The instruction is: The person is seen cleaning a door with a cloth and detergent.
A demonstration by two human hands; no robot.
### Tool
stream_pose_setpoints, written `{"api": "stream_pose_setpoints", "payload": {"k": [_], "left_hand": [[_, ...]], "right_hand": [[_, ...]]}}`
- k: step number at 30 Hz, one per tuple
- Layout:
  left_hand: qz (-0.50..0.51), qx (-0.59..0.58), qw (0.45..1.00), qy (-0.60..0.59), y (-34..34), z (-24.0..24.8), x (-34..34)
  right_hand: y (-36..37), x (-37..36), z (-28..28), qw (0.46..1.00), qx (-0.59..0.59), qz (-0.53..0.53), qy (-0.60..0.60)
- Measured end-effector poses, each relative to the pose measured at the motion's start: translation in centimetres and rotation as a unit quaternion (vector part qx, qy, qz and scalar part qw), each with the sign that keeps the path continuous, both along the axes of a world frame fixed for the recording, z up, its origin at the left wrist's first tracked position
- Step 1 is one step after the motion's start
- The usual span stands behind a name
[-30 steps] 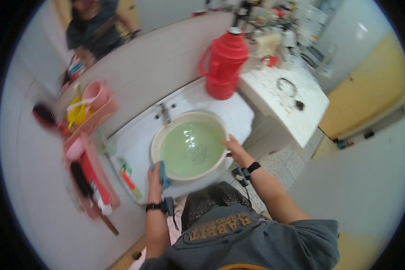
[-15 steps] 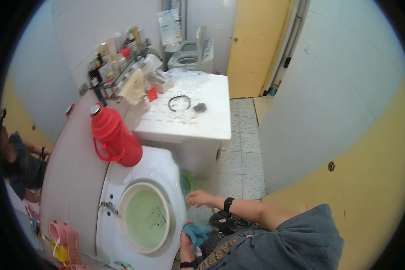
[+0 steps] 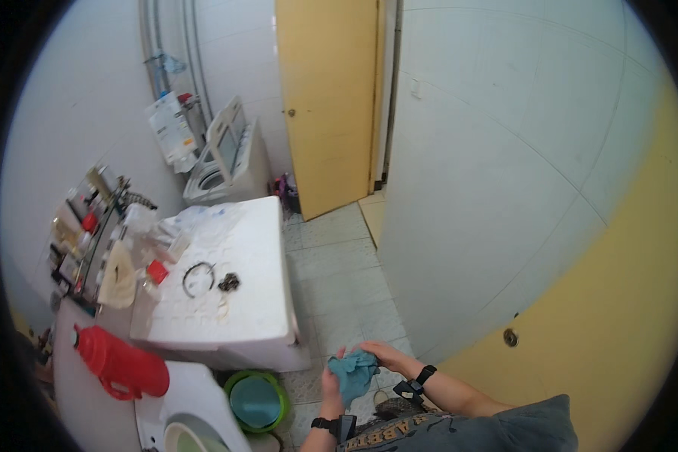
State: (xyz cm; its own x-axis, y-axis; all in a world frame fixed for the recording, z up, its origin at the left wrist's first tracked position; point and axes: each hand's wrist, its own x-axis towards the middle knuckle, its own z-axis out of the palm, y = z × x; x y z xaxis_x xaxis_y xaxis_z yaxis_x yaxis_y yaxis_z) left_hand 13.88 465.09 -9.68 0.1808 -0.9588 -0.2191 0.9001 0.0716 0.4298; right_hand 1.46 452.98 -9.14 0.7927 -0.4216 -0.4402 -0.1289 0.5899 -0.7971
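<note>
Open tiled floor (image 3: 339,294) beside white cabinet (image 3: 226,301)

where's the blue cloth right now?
Head view, bottom centre: the blue cloth is held between the left hand and right hand, above the tiled floor, right of the green basin.

The cloth (image 3: 354,374) sits between the left hand (image 3: 330,383) and the right hand (image 3: 380,352), above the floor (image 3: 339,286). To their left stands a basin (image 3: 256,399) on the floor, under the edge of a cabinet top (image 3: 233,301). Left of that, a flask (image 3: 120,365) stands beside the sink (image 3: 196,422) (partly cut off). A door (image 3: 328,98) stands behind.
</note>
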Motion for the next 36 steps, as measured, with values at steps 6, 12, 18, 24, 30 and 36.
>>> {"api": "stream_pose_setpoints", "payload": {"k": [6,12,18,24,30,36], "left_hand": [[-0.049,-0.041,0.993,0.094,-12.3,-0.7,0.6],[-0.065,0.025,0.996,0.060,-23.7,-3.8,5.5],[-0.108,0.039,0.980,0.164,-38.2,-2.8,11.0],[-0.145,0.026,0.988,0.046,-51.1,-0.7,17.5],[-0.127,0.027,0.991,0.044,-61.6,-1.6,23.7],[-0.079,0.029,0.996,0.031,-74.0,0.0,28.8]], "right_hand": [[-11.1,-1.6,1.0,0.995,-0.015,-0.075,0.068],[-22.7,2.8,-2.7,0.986,-0.081,-0.133,0.068],[-37.7,7.6,1.1,0.960,-0.059,-0.273,0.023],[-49.6,13.6,4.4,0.956,-0.072,-0.286,-0.013],[-61.2,18.5,1.5,0.945,-0.091,-0.313,0.029],[-73.9,23.8,-3.8,0.944,-0.121,-0.306,0.011]]}}
